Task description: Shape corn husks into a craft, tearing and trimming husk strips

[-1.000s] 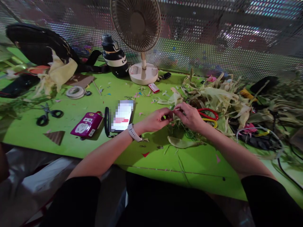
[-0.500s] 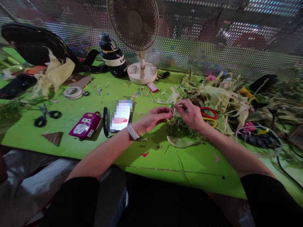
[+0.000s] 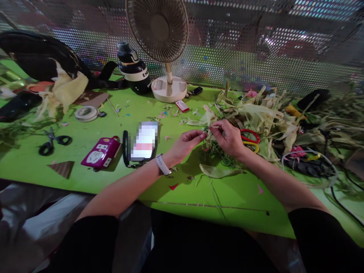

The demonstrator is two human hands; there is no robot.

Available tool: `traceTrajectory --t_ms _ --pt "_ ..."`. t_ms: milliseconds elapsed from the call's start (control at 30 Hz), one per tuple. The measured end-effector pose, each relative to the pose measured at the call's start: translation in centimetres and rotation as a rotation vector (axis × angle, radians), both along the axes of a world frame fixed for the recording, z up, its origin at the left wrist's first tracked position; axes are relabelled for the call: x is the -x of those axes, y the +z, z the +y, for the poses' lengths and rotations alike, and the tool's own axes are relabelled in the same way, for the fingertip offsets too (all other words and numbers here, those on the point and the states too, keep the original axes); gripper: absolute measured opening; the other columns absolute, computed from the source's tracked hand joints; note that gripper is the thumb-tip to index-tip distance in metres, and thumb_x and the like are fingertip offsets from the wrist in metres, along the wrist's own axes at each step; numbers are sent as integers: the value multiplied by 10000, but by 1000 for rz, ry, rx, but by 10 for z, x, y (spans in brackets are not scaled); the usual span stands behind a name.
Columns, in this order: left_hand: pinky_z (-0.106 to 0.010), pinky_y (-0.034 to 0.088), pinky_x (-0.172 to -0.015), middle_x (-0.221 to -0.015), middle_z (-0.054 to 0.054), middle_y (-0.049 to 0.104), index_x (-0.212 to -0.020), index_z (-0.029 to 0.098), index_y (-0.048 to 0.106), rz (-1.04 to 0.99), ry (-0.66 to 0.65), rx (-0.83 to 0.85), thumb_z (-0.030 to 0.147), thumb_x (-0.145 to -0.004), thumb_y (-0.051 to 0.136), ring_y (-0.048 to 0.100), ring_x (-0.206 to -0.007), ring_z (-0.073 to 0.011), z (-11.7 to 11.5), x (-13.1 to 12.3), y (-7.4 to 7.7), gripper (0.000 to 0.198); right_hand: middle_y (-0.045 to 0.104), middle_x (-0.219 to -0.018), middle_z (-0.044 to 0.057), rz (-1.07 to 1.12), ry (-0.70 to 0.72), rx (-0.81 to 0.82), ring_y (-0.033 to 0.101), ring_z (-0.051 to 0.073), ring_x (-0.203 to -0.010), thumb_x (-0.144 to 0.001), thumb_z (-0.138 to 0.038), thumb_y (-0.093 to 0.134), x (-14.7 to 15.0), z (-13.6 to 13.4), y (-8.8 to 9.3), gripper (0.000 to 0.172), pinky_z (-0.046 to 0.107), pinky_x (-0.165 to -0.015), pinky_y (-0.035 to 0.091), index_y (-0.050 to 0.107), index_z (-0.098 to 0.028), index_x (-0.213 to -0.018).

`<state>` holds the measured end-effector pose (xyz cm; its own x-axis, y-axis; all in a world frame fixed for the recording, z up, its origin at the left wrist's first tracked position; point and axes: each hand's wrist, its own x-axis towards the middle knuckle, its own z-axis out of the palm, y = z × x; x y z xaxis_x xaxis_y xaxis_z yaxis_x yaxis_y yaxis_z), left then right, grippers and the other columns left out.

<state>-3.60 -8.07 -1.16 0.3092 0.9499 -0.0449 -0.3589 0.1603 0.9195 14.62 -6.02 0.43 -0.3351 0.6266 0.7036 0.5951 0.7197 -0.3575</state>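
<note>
My left hand (image 3: 189, 143) is closed in a pinch, thumb against forefinger; whatever is between them is too small to make out. Close beside it, my right hand (image 3: 229, 138) pinches a pale strip of corn husk (image 3: 211, 131). Below the fingertips lies a tangle of green stringy plant strands (image 3: 226, 158), partly hidden by my right hand. A loose piece of husk (image 3: 217, 171) rests on the green table nearer to me. Just right of my right hand are the red and yellow loop handles (image 3: 250, 141), their other ends hidden.
A heap of dried husks (image 3: 256, 110) spreads over the right. A phone (image 3: 144, 142), a purple power adapter (image 3: 101, 153) and black scissors (image 3: 54, 141) lie to the left. Behind stand a fan (image 3: 169, 89) and a black bottle (image 3: 135, 74), before a perforated metal screen (image 3: 227, 57).
My left hand has turned, and its fingers have drawn together into a tighter pinch. My right hand stays in almost the same place. The whole view has shifted slightly.
</note>
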Motion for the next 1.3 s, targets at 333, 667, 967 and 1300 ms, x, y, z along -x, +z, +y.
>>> traceTrajectory --t_ms 333,667,967,1300 --pt "-243 496 -807 -830 27 632 -842 185 659 -82 -30 -31 391 -680 823 575 -782 -80 -8 -6 -1 309 713 -822 64 6 -29 75 637 189 -730 -961 -412 469 1 -3 2 242 325 -709 505 616 -231 -894" --pt "-207 478 -595 -767 26 603 -865 163 600 29 -55 -97 391 -705 809 554 -659 -71 -8 -3 4 349 669 -752 31 141 0 330 612 163 -675 -912 -458 556 3 -4 5 255 290 -643 482 610 -212 -872" --pt "-197 350 -508 -713 26 592 -846 169 641 86 -24 -148 424 -716 794 459 -579 -51 2 7 10 324 654 -640 18 412 348 1084 594 147 -542 -862 -682 505 -7 14 17 520 304 -532 517 655 -185 -862" --pt "-251 488 -754 -763 -1 663 -816 167 679 53 -5 -191 395 -728 788 589 -725 -91 10 11 4 267 688 -723 -14 590 306 985 605 88 -622 -663 -366 842 -23 15 35 260 222 -588 491 724 -190 -814"
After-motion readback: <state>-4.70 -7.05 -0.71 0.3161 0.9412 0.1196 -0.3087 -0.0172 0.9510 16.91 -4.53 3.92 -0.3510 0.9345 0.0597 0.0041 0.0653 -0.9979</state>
